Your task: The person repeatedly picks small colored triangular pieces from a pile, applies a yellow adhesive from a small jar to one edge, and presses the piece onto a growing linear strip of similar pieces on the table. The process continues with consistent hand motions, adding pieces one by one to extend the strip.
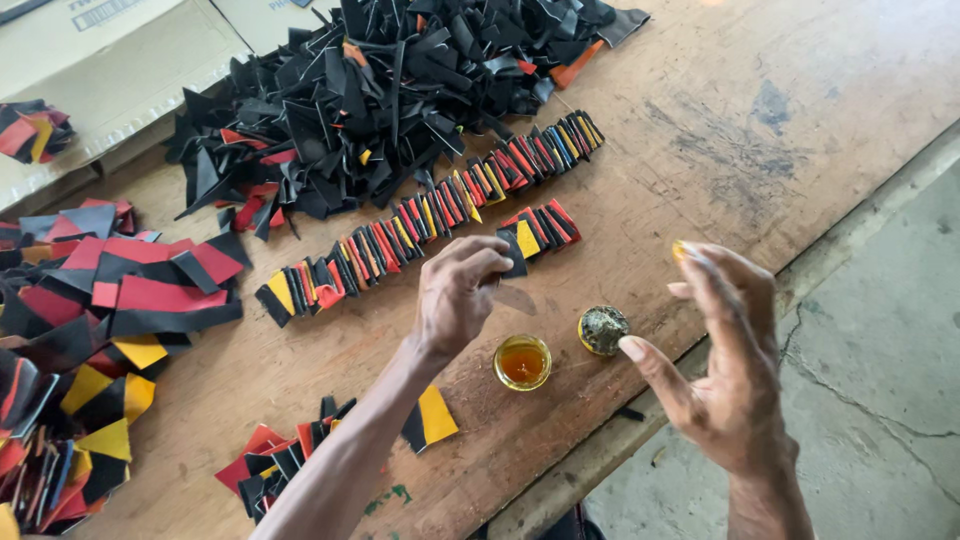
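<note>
My left hand (457, 293) hovers over the wooden table (700, 140), fingers pinched on a small black piece (513, 250) at the near end of a short row of overlapped black, red and yellow pieces (540, 229). A longer overlapped row (430, 215) runs diagonally just behind it. My right hand (722, 355) is raised beside the table edge, fingers spread, with amber glue on a fingertip. Below the hands stand a small open jar of amber glue (522, 362) and its dirty lid (603, 329).
A large heap of black scraps (380, 90) fills the far side. Bigger red, black and yellow pieces (110, 300) pile at the left, with cardboard (110, 60) behind. A small stack of pieces (290, 460) lies near my left forearm. Concrete floor (880, 330) lies to the right.
</note>
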